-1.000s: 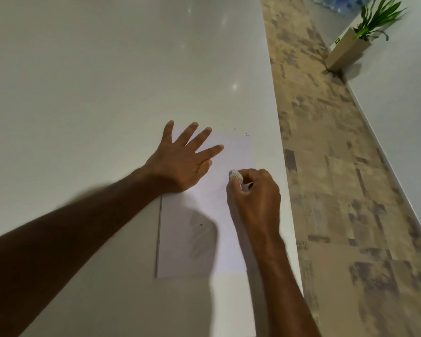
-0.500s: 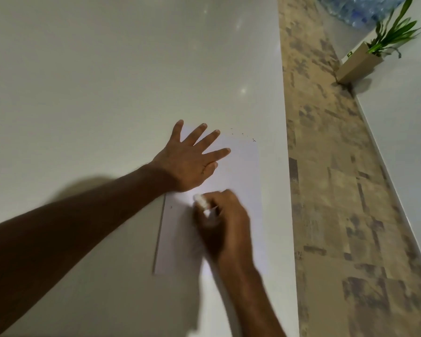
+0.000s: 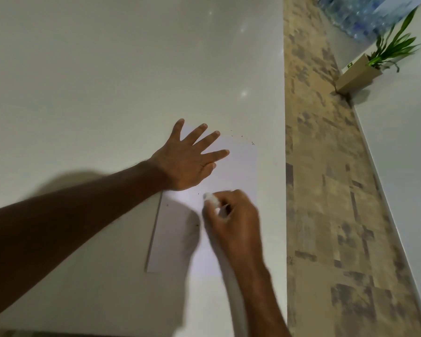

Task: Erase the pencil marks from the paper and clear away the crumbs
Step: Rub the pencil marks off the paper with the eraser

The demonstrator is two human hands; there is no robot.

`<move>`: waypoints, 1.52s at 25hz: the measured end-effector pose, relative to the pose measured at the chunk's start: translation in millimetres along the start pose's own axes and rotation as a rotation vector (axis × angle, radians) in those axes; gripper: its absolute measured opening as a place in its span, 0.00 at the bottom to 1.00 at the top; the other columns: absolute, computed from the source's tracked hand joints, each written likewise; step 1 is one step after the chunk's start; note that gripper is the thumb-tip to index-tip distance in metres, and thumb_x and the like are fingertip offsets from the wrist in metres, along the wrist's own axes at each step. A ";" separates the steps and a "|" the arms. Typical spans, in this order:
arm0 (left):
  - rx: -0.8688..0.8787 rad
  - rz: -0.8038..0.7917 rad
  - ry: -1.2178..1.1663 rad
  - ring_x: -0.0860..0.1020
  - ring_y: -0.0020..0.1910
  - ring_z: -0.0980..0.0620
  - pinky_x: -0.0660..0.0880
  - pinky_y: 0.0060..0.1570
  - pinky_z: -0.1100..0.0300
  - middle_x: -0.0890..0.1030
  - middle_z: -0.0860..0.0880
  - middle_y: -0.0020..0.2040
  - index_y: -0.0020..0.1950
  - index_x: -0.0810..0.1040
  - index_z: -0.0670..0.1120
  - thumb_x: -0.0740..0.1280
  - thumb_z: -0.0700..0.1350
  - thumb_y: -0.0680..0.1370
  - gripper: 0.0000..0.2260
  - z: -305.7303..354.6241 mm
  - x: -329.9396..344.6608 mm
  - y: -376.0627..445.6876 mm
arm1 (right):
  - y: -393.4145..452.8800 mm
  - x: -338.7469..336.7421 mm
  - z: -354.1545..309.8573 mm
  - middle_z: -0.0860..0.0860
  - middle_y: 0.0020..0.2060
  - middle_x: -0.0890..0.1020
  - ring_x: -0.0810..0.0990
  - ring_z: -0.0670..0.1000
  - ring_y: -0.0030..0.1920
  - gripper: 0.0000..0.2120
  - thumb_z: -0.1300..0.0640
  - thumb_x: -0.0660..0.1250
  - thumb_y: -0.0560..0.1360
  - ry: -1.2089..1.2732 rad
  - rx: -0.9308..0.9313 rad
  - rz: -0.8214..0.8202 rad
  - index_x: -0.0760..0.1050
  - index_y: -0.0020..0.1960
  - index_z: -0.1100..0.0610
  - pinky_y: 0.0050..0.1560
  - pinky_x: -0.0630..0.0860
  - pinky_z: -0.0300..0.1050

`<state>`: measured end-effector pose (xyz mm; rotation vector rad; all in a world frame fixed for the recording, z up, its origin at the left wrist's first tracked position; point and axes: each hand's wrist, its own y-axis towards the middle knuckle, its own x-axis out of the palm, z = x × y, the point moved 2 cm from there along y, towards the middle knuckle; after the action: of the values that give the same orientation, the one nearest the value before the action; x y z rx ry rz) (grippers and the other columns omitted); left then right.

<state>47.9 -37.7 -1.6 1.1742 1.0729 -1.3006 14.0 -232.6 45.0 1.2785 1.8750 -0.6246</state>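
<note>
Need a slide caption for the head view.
Left hand pins paper on white table; right hand rubs it with eraser.

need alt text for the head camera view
A right hand rubs a white eraser on a sheet of paper while the left hand lies flat, holding it on a white table. Dark crumbs dot its far edge.

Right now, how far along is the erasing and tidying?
Midway. The paper looks mostly clean where visible. The left hand pins it flat while the right hand rubs the eraser across the middle. Left to do: dark crumbs lie near the sheet's far edge, with a few specks lower down, none cleared yet.
</note>
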 end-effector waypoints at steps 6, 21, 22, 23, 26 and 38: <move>0.003 0.007 0.002 0.39 0.82 0.44 0.40 0.75 0.31 0.39 0.51 0.83 0.80 0.38 0.64 0.35 0.60 0.83 0.24 0.2 -1.4 0.0 | 1.1 1.8 -7.4 0.44 0.40 0.79 0.77 0.42 0.39 0.07 0.51 0.71 0.80 -0.045 0.055 0.048 0.79 0.43 0.49 0.40 0.69 0.30; 0.016 0.010 -0.017 0.40 0.82 0.43 0.40 0.75 0.31 0.39 0.51 0.83 0.81 0.39 0.64 0.36 0.60 0.84 0.24 0.4 -0.6 0.4 | 42.5 -22.7 18.0 0.44 0.39 0.81 0.79 0.42 0.39 0.11 0.49 0.69 0.81 -0.037 0.148 0.227 0.81 0.42 0.50 0.39 0.69 0.33; 0.012 0.013 -0.020 0.40 0.82 0.43 0.40 0.75 0.31 0.39 0.51 0.83 0.81 0.39 0.64 0.36 0.60 0.84 0.24 0.2 -0.6 0.6 | 42.5 -22.2 16.2 0.45 0.39 0.81 0.78 0.43 0.38 0.10 0.50 0.68 0.82 -0.049 0.154 0.246 0.81 0.42 0.50 0.40 0.69 0.35; 0.007 0.014 -0.012 0.40 0.82 0.43 0.40 0.75 0.31 0.40 0.51 0.83 0.81 0.39 0.64 0.36 0.59 0.84 0.24 -0.1 -0.1 0.4 | 32.6 -12.6 5.8 0.45 0.41 0.80 0.76 0.44 0.38 0.08 0.51 0.69 0.81 -0.069 0.122 0.209 0.80 0.44 0.50 0.40 0.68 0.35; 0.016 0.006 0.010 0.40 0.82 0.43 0.41 0.74 0.30 0.39 0.51 0.83 0.81 0.38 0.64 0.34 0.60 0.83 0.25 0.1 0.8 -0.6 | -18.9 32.4 -23.4 0.46 0.40 0.78 0.73 0.44 0.38 0.06 0.54 0.72 0.79 -0.089 -0.169 0.010 0.79 0.43 0.52 0.40 0.66 0.33; 0.013 0.004 -0.003 0.40 0.82 0.44 0.40 0.75 0.31 0.39 0.51 0.83 0.81 0.39 0.64 0.33 0.60 0.82 0.25 0.1 1.2 -0.3 | 8.6 -3.2 7.6 0.43 0.41 0.81 0.79 0.42 0.42 0.05 0.52 0.72 0.79 -0.011 0.007 0.028 0.82 0.44 0.49 0.42 0.71 0.35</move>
<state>47.6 -37.9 -2.9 1.1830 1.0606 -1.3077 25.1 -236.8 43.4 1.3011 1.8442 -0.6230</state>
